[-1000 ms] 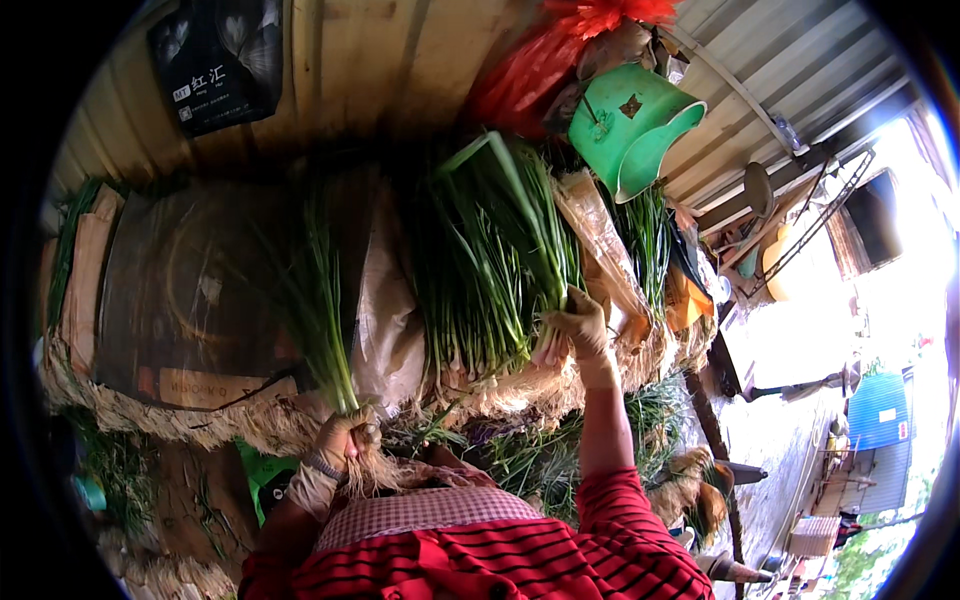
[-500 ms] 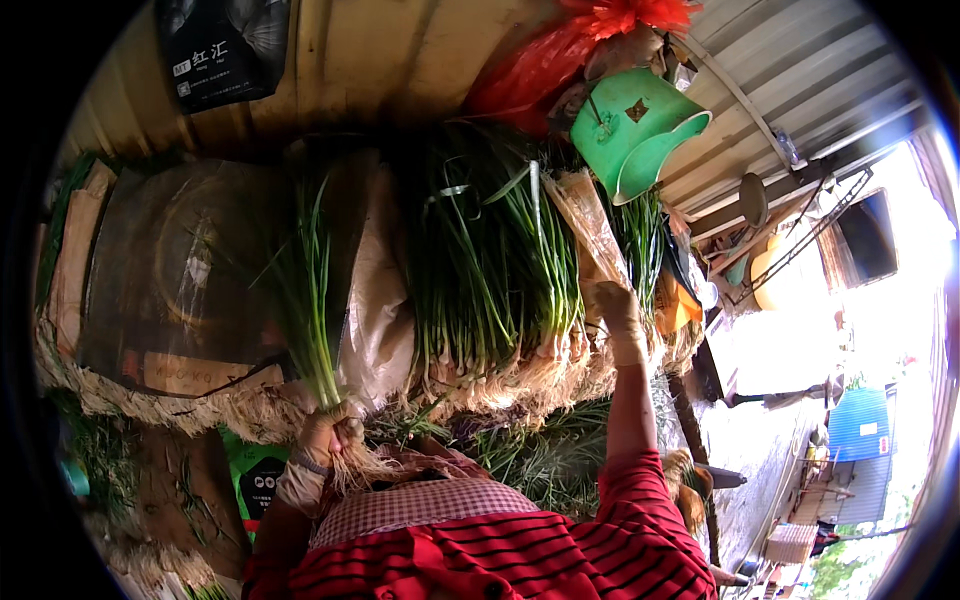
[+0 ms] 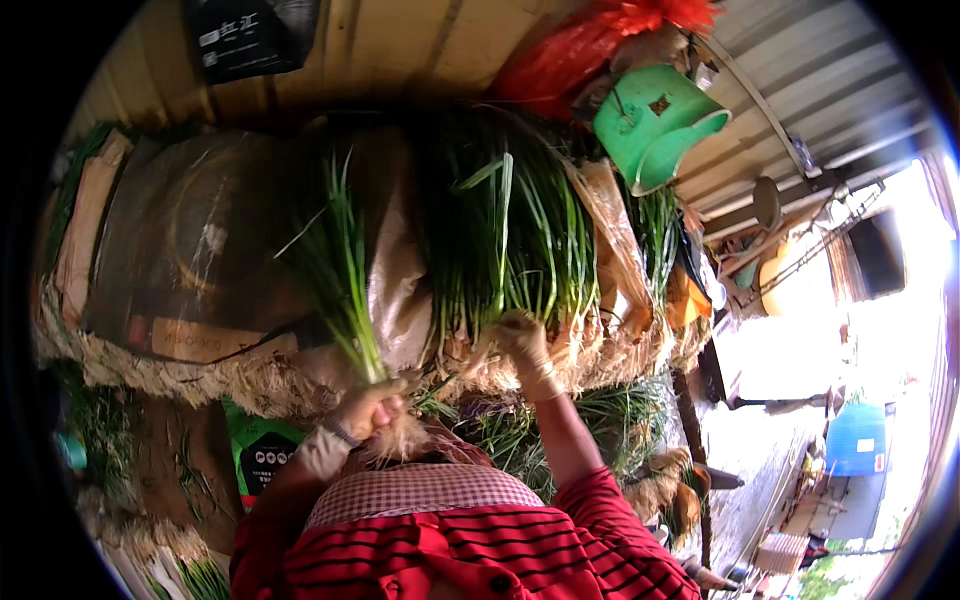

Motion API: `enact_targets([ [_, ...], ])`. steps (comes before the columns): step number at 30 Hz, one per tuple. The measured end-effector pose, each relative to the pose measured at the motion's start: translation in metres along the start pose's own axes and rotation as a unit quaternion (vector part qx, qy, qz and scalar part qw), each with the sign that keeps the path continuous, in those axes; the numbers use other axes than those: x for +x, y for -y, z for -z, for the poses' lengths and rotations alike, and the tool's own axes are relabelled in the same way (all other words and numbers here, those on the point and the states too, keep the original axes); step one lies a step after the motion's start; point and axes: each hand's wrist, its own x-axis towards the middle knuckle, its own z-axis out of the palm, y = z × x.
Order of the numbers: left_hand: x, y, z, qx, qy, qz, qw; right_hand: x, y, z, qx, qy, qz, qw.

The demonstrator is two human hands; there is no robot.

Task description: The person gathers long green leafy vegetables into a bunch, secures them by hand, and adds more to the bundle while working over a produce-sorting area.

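Note:
My left hand [image 3: 368, 410] is closed round the root end of a bunch of green onions [image 3: 345, 265]. Their white roots stick out below my fist, and the long green leaves point away from me. Over the front of a large pile of green onions [image 3: 555, 235], my right hand [image 3: 522, 345] has its fingers curled at the white ends. A green onion [image 3: 500, 240] lying on top of the pile runs down into these fingers, which are somewhat blurred. Pale coverings wrap both my wrists.
A pale plastic sheet [image 3: 395, 270] lies between the pile and a dark sheet-covered stack [image 3: 150, 260] at left. A green cut-open plastic container [image 3: 655, 125] and a red bag [image 3: 560, 65] hang at the back. Loose greens [image 3: 600, 430] lie below the pile.
My right hand has moved left from beside the plastic wrapping to the pile's root ends. My left hand, with its bunch, has shifted right and slightly up. The view has also shifted a little.

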Motion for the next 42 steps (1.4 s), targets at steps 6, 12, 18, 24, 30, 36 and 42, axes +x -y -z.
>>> enact_targets([
  [6,0.009,0.007,-0.005,0.033,-0.051,-0.034,0.998,-0.038,0.026,-0.085,0.282,0.114,-0.048,0.951],
  [12,-0.004,0.013,0.014,0.072,-0.082,-0.026,0.994,-0.015,-0.008,-0.113,0.314,0.289,-0.13,0.895],
  [18,-0.022,0.0,-0.008,0.088,-0.121,-0.053,0.987,0.025,-0.081,-0.131,-0.366,0.033,0.16,0.916],
  [24,-0.039,0.003,0.005,0.118,-0.127,-0.052,0.983,-0.018,-0.046,-0.06,-0.655,0.433,0.204,0.585],
  [30,-0.042,0.011,0.002,0.238,-0.157,-0.126,0.95,0.051,0.052,-0.091,-0.481,0.227,0.419,0.736],
  [36,-0.04,0.028,0.041,0.358,-0.196,-0.162,0.898,0.083,0.084,-0.102,-0.684,0.326,0.414,0.505],
  [42,-0.047,0.021,0.032,0.262,-0.173,-0.184,0.931,0.058,0.114,-0.119,-0.731,0.278,0.315,0.537],
])
